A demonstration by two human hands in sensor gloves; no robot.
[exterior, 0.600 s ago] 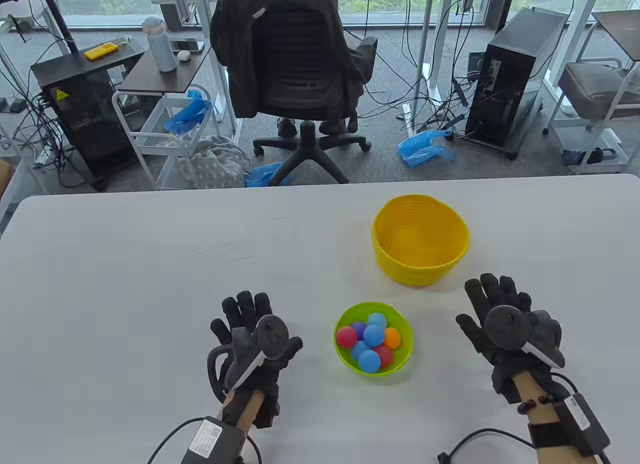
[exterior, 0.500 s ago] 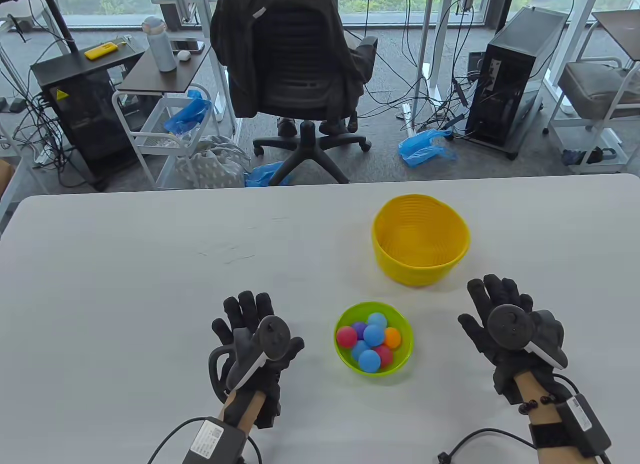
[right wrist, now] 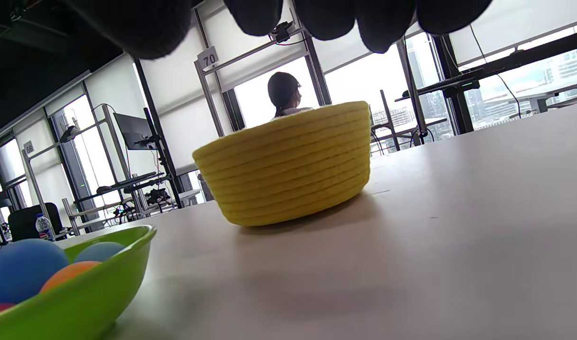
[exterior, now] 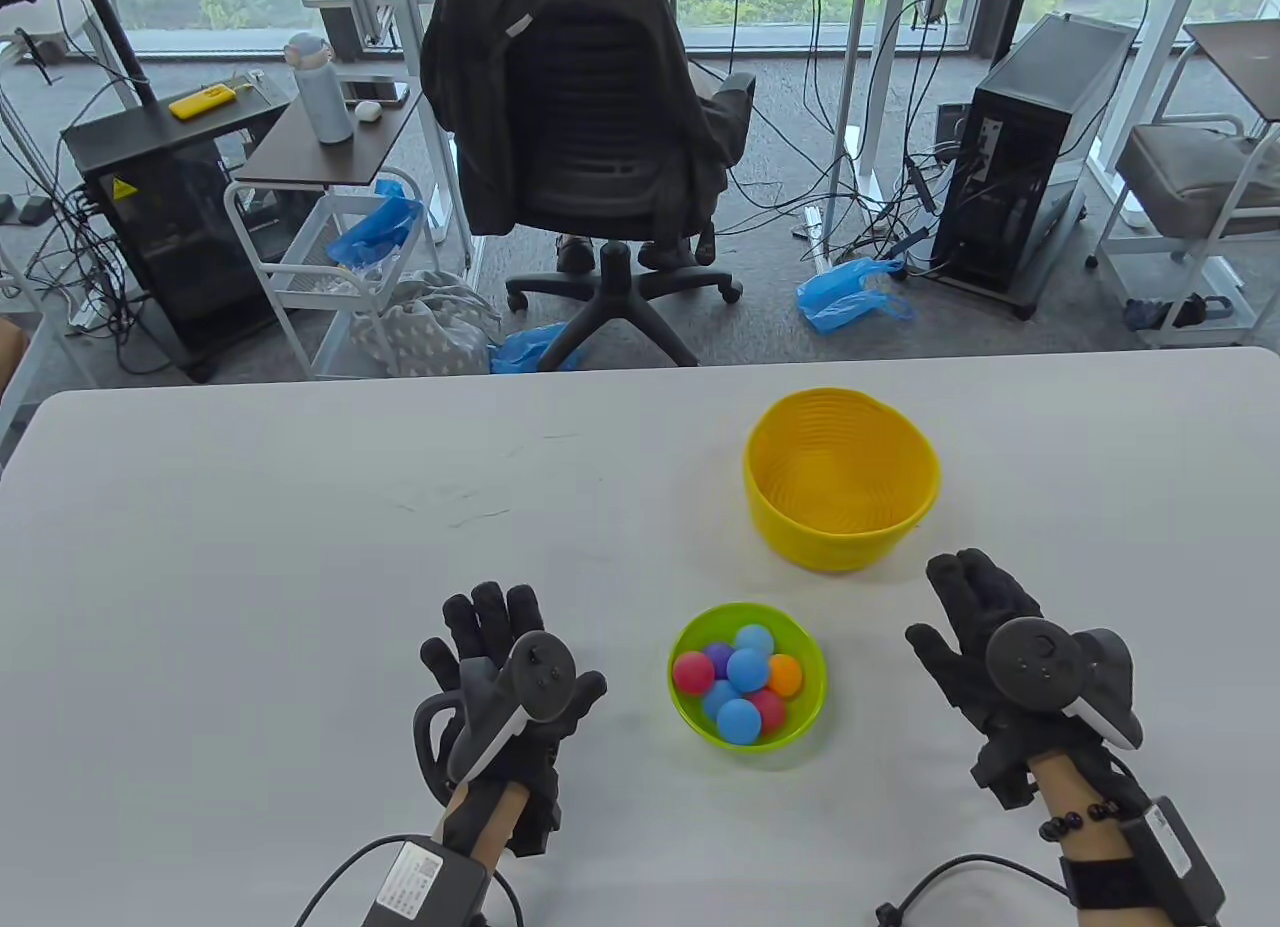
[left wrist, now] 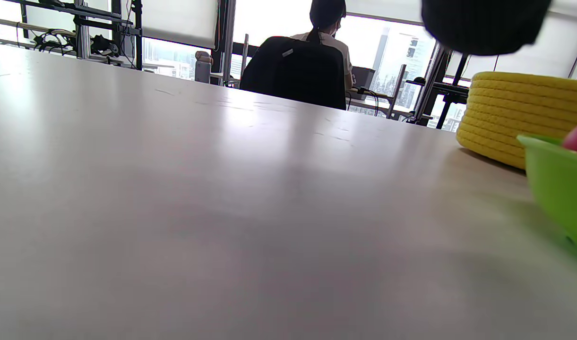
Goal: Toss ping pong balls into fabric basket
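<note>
A yellow woven fabric basket (exterior: 840, 477) stands on the white table (exterior: 300, 527), with nothing visible inside it. In front of it a green bowl (exterior: 800, 712) holds several coloured ping pong balls (exterior: 745, 669). My left hand (exterior: 500, 657) lies flat and open on the table, left of the bowl, holding nothing. My right hand (exterior: 985, 632) is open and empty, right of the bowl and just in front of the basket, a little off the table. The basket (right wrist: 288, 165) and bowl (right wrist: 80, 293) show in the right wrist view, and again in the left wrist view, basket (left wrist: 524, 115) and bowl (left wrist: 560, 184).
Beyond the table's far edge stand an office chair (exterior: 590, 137), a side table with a bottle (exterior: 322, 87) and a computer tower (exterior: 1030, 137). Cables trail from both wrists at the table's front edge.
My right hand has turned slightly and its fingers have drawn together, shifting a little left toward the bowl. The left hand, bowl and basket have not moved.
</note>
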